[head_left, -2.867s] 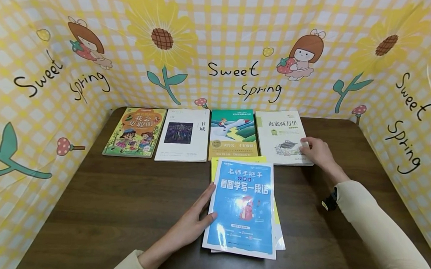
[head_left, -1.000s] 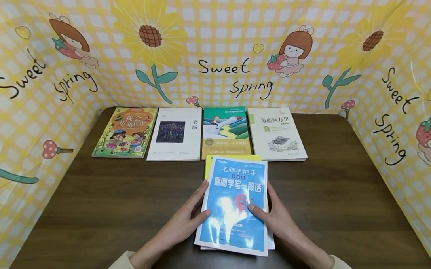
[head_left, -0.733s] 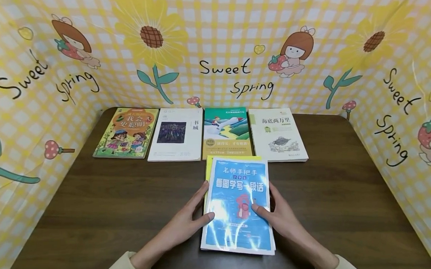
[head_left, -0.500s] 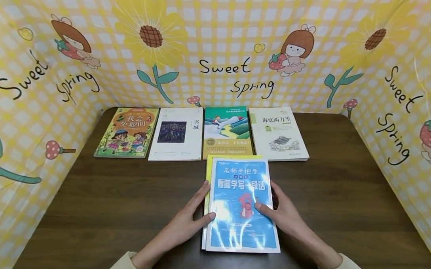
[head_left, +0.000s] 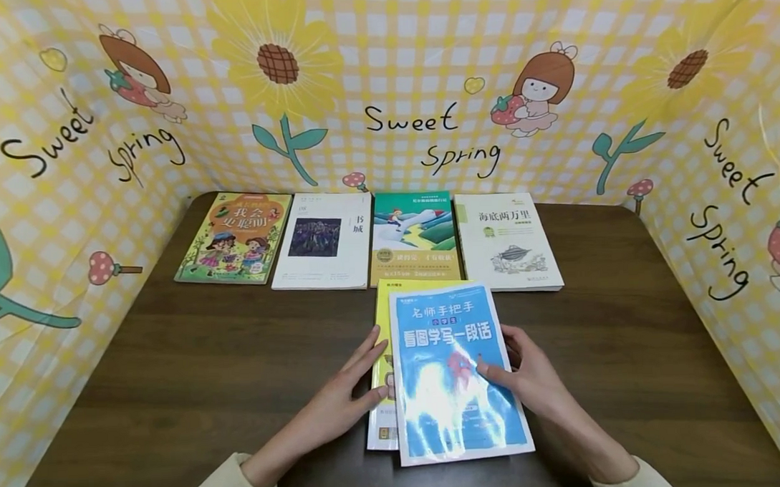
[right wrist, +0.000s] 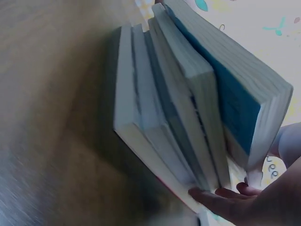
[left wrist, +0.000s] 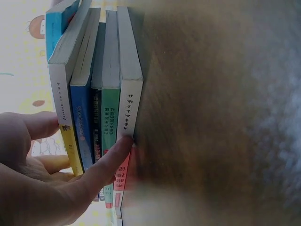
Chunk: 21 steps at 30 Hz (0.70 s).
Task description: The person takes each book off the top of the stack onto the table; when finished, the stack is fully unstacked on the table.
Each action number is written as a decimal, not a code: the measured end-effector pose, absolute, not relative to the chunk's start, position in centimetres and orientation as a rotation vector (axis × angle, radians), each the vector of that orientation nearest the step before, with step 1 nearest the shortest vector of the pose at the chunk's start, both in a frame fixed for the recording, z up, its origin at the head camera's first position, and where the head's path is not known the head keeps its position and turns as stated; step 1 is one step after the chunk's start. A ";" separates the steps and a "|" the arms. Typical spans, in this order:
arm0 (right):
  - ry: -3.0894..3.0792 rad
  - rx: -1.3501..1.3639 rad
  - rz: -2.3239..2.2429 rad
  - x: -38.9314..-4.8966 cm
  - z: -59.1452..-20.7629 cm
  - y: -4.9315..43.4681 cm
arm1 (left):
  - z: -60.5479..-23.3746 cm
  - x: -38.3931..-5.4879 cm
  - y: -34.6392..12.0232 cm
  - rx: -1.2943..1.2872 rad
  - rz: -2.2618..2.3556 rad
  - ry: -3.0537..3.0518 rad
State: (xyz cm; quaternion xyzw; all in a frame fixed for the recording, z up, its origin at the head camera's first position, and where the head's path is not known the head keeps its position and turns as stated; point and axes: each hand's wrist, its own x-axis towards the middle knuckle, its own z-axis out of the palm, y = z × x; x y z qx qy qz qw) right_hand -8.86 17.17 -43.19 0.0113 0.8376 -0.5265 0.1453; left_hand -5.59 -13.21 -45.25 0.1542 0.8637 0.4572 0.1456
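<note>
A pile of books lies in front of me, with a blue book on top and a yellow book directly beneath it. My right hand holds the blue book by its right edge, thumb on the cover. It sits off to the right of the yellow one. In the right wrist view the blue book is tilted up from the books below. My left hand rests at the pile's left side. Its index finger lies along several spines in the left wrist view, thumb near the yellow-and-white spine.
Along the back of the brown table lie an orange-green children's book, a white book with a dark picture, a green book and a white book with a ship drawing. Patterned yellow cloth encloses the table.
My right hand came back from the rightmost back book to the pile and has moved the blue book rightward, uncovering the yellow book's left side. My left hand stays at the pile's left.
</note>
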 end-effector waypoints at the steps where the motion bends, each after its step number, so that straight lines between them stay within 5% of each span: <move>1: 2.431 0.033 -1.489 -8.9 -43.0 17.3 | -45.3 -5.6 -13.2 0.446 1.320 2.484; 21: 2.055 -0.073 -1.689 -9.2 -39.8 21.9 | -45.2 -5.7 -13.3 0.422 1.318 2.470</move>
